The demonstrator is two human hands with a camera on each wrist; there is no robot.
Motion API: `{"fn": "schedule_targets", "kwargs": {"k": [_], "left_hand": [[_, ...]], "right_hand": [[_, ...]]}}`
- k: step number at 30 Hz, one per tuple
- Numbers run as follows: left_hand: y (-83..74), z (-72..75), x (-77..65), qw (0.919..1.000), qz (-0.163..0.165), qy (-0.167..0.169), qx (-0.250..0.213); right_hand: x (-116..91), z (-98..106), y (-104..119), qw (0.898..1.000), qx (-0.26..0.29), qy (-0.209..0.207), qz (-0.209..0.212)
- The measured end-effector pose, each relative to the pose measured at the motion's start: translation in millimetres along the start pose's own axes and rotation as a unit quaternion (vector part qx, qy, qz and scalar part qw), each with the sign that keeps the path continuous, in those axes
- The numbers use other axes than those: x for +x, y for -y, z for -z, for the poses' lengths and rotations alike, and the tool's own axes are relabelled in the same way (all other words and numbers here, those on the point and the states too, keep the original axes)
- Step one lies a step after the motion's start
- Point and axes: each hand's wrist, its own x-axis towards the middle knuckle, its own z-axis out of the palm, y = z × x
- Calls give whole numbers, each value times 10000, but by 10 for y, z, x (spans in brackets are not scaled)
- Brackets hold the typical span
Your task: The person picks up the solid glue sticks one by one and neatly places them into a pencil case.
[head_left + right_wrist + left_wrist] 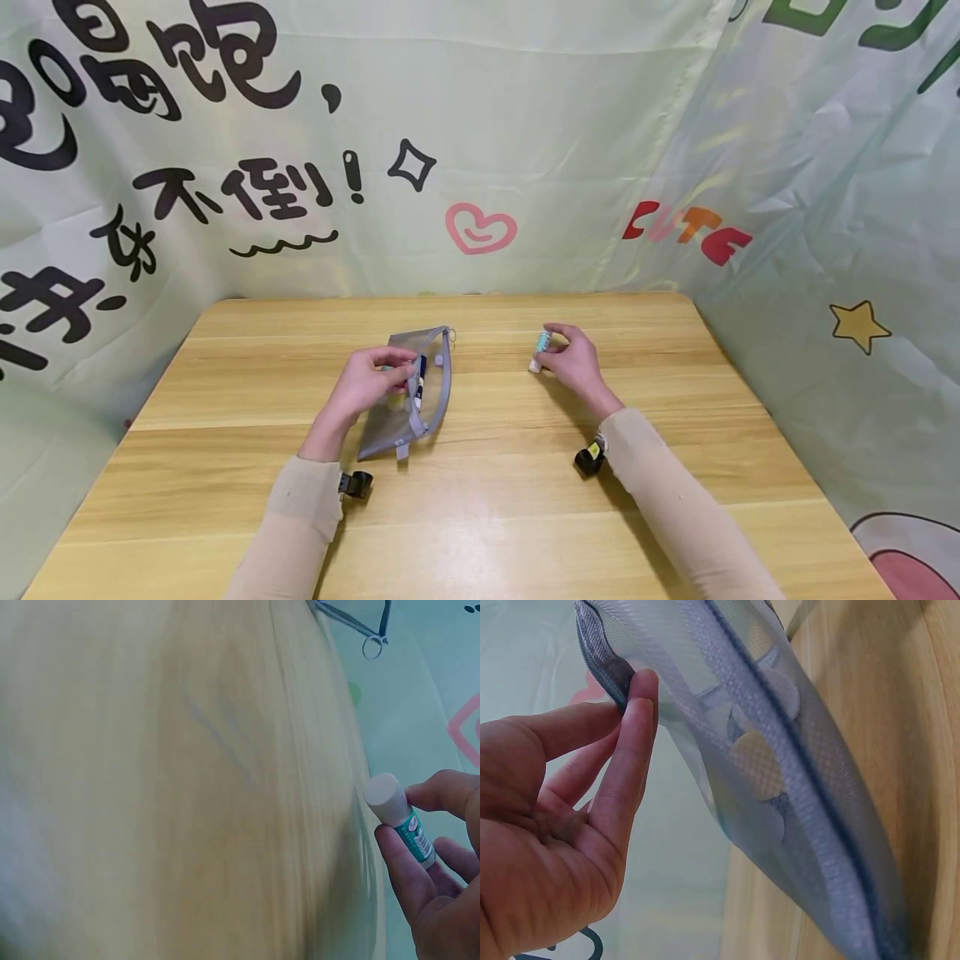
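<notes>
A grey mesh zipper pouch (386, 417) lies left of the table's middle, its zipper edge parted. My left hand (367, 385) pinches that edge between thumb and fingertips; the left wrist view shows the grip on the zipper tape (604, 664). Through the mesh I make out a yellowish round shape (757, 765) and, in the head view, a dark blue and white item (421, 382) whose kind is unclear. To the right of the pouch, my right hand (573, 358) holds a small glue stick (411, 829) with a white cap and teal label, between thumb and fingers.
A wooden table (480, 517) spreads beneath both hands. Behind it hangs a pale printed cloth (540, 150), which continues along the sides. A metal ring (373, 647) hangs at the pouch's far end. Each wrist carries a small black camera (589, 459).
</notes>
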Motion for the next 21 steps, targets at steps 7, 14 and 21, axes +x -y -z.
{"fn": "schedule_targets", "kwargs": {"k": [7, 14, 21], "left_hand": [[13, 1, 4, 10000, 2, 11, -1], [6, -8, 2, 10000, -17, 19, 8], [-9, -14, -7, 10000, -19, 27, 34]], "right_hand": [[-91, -36, 31, 9997, 198, -95, 85], [-186, -100, 110, 9978, 639, -76, 168], [-272, -225, 203, 9957, 879, -62, 290]]}}
